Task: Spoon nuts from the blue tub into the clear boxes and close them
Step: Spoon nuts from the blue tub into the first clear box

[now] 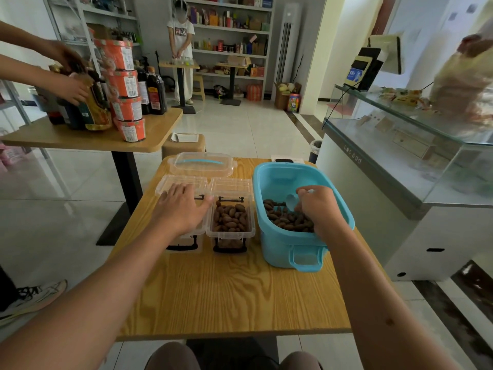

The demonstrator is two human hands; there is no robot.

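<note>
Head view: wooden table (229,297), near half bare. Blue tub (282,236) stands at the right edge; two clear boxes (231,222) sit just left of it, lids hinged back. Right hand (317,206) inside the tub grips a pale spoon (291,201) over the nuts (286,220). Left hand (181,206), fingers flat and spread, rests on the left box.

A bright blue tub (298,236) is showing at centre right, brown nuts (286,218) and a pale blue spoon (291,202) lying inside. The clear box (231,222) at centre is carrying black latches and brown nuts. The table (234,297) is showing yellow-orange wood grain. Orange-red tubs (125,89) are standing stacked at upper left.
</note>
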